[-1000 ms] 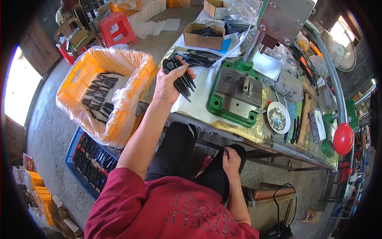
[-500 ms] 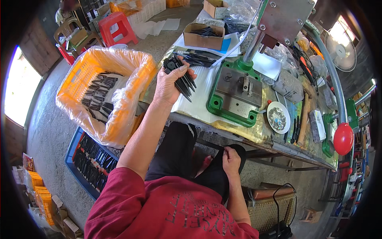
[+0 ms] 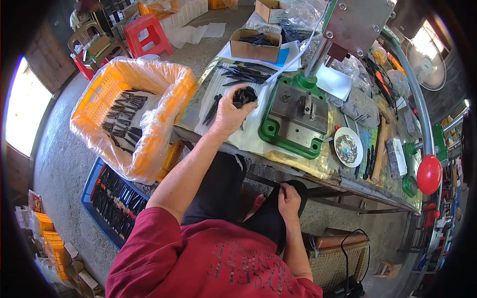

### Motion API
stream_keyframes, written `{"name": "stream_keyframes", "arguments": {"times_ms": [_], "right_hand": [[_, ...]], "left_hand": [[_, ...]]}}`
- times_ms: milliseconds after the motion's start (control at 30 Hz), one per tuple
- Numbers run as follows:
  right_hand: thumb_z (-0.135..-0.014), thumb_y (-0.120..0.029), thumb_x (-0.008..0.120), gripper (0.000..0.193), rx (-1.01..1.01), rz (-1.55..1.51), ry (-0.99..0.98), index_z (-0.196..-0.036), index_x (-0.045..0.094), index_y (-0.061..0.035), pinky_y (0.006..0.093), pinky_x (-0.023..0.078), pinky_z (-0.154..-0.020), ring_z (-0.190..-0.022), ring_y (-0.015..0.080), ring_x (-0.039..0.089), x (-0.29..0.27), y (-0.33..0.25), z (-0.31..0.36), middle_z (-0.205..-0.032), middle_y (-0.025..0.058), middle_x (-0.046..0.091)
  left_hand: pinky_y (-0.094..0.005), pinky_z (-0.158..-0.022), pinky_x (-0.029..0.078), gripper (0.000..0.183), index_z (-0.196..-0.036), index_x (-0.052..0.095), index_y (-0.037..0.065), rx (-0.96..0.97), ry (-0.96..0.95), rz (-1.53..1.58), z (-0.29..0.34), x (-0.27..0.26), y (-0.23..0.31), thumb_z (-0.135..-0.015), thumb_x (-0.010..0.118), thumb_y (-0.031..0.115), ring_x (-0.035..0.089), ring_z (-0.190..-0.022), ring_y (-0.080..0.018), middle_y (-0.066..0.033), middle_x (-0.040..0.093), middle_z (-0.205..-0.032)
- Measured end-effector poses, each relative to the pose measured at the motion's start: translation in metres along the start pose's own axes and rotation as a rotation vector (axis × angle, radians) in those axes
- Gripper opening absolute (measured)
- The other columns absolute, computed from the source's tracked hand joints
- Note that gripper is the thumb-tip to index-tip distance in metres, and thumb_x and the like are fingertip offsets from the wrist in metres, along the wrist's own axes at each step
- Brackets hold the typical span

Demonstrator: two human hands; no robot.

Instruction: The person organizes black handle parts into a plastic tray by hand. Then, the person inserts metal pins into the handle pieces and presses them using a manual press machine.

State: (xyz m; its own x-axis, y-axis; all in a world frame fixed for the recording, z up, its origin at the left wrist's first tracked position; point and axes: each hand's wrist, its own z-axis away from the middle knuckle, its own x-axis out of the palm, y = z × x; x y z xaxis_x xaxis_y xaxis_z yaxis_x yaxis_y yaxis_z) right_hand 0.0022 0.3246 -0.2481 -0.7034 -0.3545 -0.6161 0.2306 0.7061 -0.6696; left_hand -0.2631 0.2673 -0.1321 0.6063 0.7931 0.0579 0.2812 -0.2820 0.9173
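Observation:
My left hand (image 3: 231, 116) is over the near part of the bench, closed round a bundle of black pointed pieces (image 3: 244, 96); their rounded ends face up. Just left of its fingers, a few similar slim black pieces (image 3: 212, 110) lie on the white sheet (image 3: 251, 128). Farther back, a loose pile of black pieces (image 3: 246, 73) rests beside the press. My right hand (image 3: 289, 199) lies on my right thigh with its fingers curled closed; nothing shows in them. To the right of the left hand stands the green press base (image 3: 290, 141) with a steel block on top.
At left stands an orange crate (image 3: 102, 89) lined with clear plastic, holding black pieces. Below it is a blue bin (image 3: 92, 191) of black and red tools. The bench also holds an open cardboard box (image 3: 256, 49), a white dish (image 3: 348, 158) and a hammer (image 3: 380, 149). A red-knobbed lever (image 3: 429, 174) hangs at right.
My left hand has turned over and moved slightly right, so the bundle stands end-up instead of fanned out. Some black pieces now lie on the sheet. My right hand has stayed still.

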Motion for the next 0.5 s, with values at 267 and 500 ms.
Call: {"name": "stream_keyframes", "arguments": {"times_ms": [267, 500], "right_hand": [[-0.071, -0.004, 0.051, 0.013, -0.010, 0.005, -0.009, -0.082, 0.056, -0.0015, 0.0336, 0.044, -0.058, -0.065, 0.0292, 0.055, 0.002, 0.001, 0.002, -0.071, 0.0143, 0.055], [-0.071, -0.002, 0.049, 0.013, 0.022, 0.017, -0.038, -0.082, 0.056, 0.0002, 0.0306, 0.043, -0.058, -0.062, 0.0256, 0.054, 0.001, 0.003, 0.004, -0.071, 0.0143, 0.055]], "left_hand": [[-0.0200, -0.068, 0.041, 0.030, -0.095, 0.051, 0.004, 0.080, -0.059, -0.158, 0.014, 0.010, 0.007, -0.068, 0.062, -0.001, 0.049, -0.075, -0.0063, -0.0005, 0.054, -0.082], [-0.0220, -0.069, 0.041, 0.044, -0.108, 0.047, 0.006, 0.022, -0.073, -0.263, 0.019, 0.010, 0.021, -0.067, 0.062, 0.003, 0.049, -0.074, -0.0086, -0.0030, 0.055, -0.089]]}}
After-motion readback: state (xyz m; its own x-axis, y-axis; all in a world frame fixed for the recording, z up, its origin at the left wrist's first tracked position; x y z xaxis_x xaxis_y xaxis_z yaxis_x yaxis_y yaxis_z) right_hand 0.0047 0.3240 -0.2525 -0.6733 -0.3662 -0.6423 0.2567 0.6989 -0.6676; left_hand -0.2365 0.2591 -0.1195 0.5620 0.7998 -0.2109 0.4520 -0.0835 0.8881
